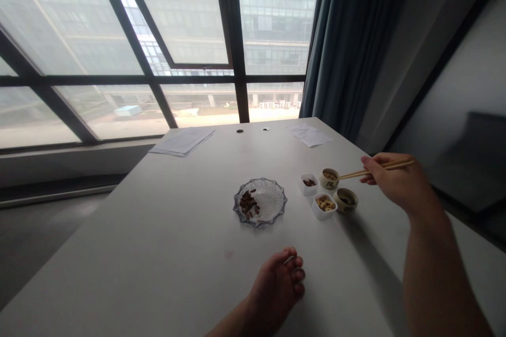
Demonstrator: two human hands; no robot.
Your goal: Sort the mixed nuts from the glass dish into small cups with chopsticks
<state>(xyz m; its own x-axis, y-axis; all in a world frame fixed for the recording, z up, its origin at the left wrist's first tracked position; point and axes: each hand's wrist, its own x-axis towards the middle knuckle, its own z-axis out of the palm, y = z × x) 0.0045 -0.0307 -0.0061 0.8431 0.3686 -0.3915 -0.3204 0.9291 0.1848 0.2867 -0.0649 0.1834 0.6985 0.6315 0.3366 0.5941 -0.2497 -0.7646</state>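
Observation:
My right hand (395, 181) grips a pair of wooden chopsticks (356, 172) whose tips reach over a round cup of pale nuts (329, 178). Beside it stand a white square cup of dark seeds (309, 184), a white square cup of peanuts (324, 205) and a round cup with dark contents (346, 200). A scalloped glass dish (261, 202) with dark seeds on its left side lies in the middle of the white table (158, 253). My left hand (279, 287) rests on the table near the front, fingers curled in, below the dish.
A stack of papers (182, 141) lies at the table's far left and a single sheet (309, 135) at the far right. Two small holes (240, 130) mark the far edge. Large windows stand behind, with a dark curtain (348, 47) at the right.

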